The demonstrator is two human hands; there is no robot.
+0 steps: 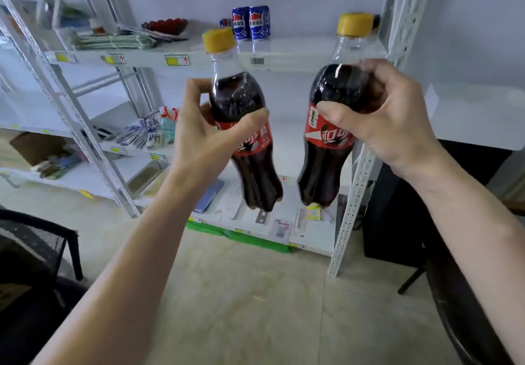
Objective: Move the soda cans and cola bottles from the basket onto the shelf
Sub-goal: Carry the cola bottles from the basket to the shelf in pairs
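Note:
My left hand (pixel 204 134) grips a cola bottle (pixel 241 94) with a yellow cap and red label, held upright in the air before the white shelf (pixel 298 52). In my right hand (pixel 389 120) is a second cola bottle (pixel 332 143) of the same kind, gripped round its upper body to the right of the first. Both bottles hang below and in front of the upper shelf board. On that board, further back, stand blue soda cans (pixel 251 23) in a tight group. The basket is out of view.
A red-filled tray (pixel 166 26) and folded green cloths (pixel 110 41) lie on the same board to the left. Lower boards hold packets and a spray bottle (pixel 167 126). A perforated white upright (pixel 358 183) stands at right, with a black mesh chair (pixel 34 245) at lower left.

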